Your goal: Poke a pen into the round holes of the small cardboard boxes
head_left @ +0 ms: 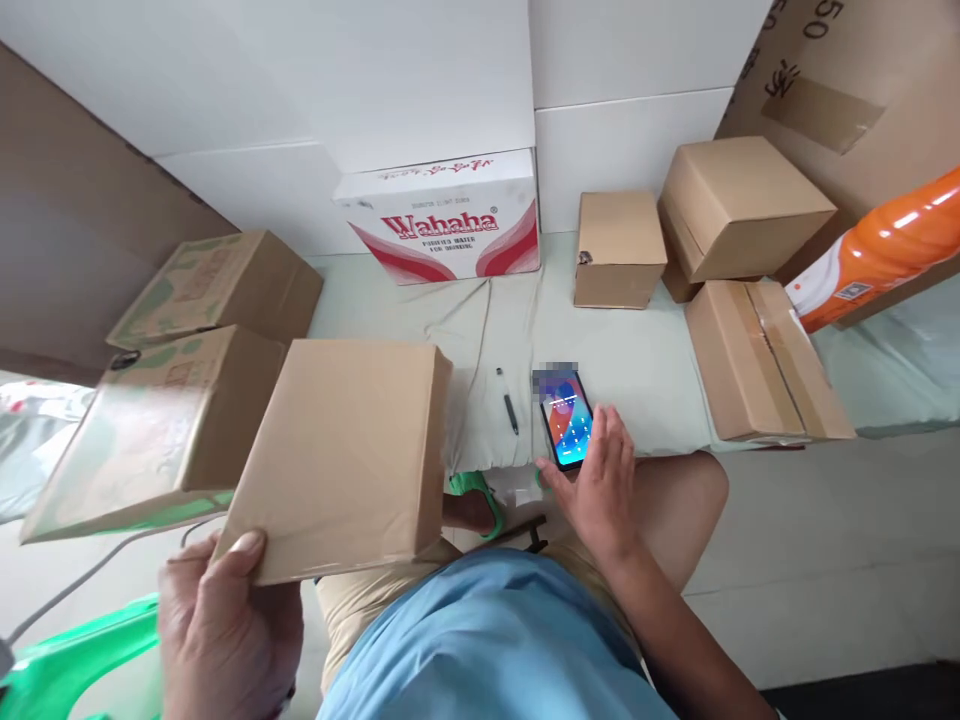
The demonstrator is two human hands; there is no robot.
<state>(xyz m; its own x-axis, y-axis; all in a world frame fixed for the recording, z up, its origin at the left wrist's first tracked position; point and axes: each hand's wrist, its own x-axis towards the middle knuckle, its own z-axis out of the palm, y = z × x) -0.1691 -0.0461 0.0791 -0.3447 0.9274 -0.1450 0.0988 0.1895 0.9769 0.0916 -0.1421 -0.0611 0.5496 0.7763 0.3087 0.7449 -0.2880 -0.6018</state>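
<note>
At lower left, my left hand [229, 630] clamps the box [337, 450] by its near corner, lifted and not set down, while right of centre my right hand [606, 500], loosely open, grips nothing beside the lit phone [571, 430].

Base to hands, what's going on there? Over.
Left hand gripping plain brown cardboard box. Right hand at flat black smartphone, screen lit. Slim black-and-clear pen between box and smartphone.

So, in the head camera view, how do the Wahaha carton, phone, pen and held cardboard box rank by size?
1. Held cardboard box and Wahaha carton, unranked: the box looks larger but is nearer the camera.
2. Smartphone
3. Pen
</note>
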